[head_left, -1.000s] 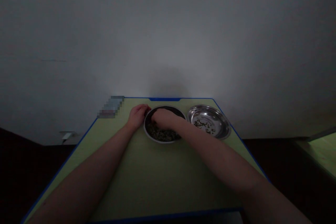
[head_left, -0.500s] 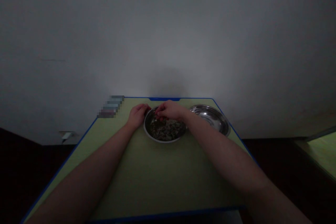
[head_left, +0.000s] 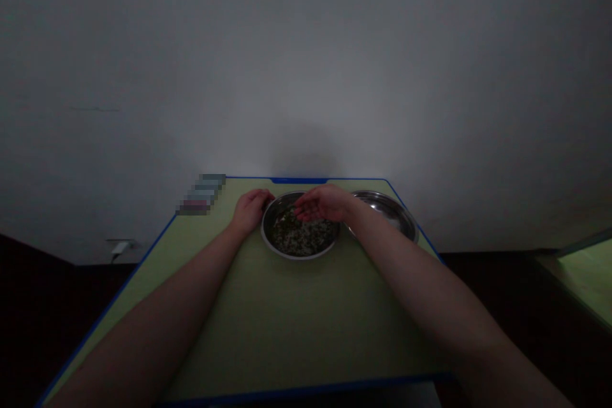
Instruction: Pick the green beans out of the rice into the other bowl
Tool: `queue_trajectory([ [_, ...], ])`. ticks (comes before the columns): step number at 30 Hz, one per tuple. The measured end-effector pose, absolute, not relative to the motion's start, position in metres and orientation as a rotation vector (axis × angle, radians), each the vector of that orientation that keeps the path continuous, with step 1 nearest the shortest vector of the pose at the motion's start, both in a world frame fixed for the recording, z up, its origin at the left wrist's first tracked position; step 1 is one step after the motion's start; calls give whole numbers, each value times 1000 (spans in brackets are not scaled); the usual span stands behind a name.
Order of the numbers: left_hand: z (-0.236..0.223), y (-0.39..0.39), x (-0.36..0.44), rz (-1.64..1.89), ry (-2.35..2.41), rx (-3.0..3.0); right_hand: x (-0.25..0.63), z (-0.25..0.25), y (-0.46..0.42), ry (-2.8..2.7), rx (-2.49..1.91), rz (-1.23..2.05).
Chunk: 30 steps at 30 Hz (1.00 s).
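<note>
A metal bowl (head_left: 300,257) stands at the far middle of the table, holding a loose mix of small pale and dark grains (head_left: 303,239), too small to name. My left hand (head_left: 251,209) is closed at the bowl's left rim, its fingertips partly hidden on the far side. Over the right part of the bowl is my right hand (head_left: 325,203), fingers stretched out and palm tipped toward the grains. Nothing shows in that hand. Just to the right, partly behind my right forearm, sits a second shiny metal bowl (head_left: 406,220).
The greenish table (head_left: 287,325) has a blue edge and stands against a grey wall (head_left: 306,64). A blurred-out flat item (head_left: 203,194) lies at the table's back left corner. A white plug (head_left: 120,247) with a cable is in the wall at left.
My right hand has shifted a little to the right over the bowl, and its bunched fingers have opened out. My left hand has stayed at the rim.
</note>
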State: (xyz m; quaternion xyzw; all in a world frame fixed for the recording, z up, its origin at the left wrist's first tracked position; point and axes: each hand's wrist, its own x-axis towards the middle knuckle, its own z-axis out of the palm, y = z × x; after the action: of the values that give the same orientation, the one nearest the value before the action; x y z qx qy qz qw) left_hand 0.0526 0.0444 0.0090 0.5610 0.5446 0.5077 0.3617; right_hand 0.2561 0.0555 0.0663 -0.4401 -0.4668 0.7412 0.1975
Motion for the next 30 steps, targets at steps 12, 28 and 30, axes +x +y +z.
queue_trajectory([
  [12, 4, 47, 50, 1306, 1378, 1427, 272, 78, 43, -1141, -1092, 2215],
  [28, 8, 44, 51, 1302, 1421, 1443, 398, 73, 19, -1145, -1066, 1930],
  [30, 9, 44, 50, 1295, 1419, 1433, 408, 71, 19, -1161, -1101, 1906],
])
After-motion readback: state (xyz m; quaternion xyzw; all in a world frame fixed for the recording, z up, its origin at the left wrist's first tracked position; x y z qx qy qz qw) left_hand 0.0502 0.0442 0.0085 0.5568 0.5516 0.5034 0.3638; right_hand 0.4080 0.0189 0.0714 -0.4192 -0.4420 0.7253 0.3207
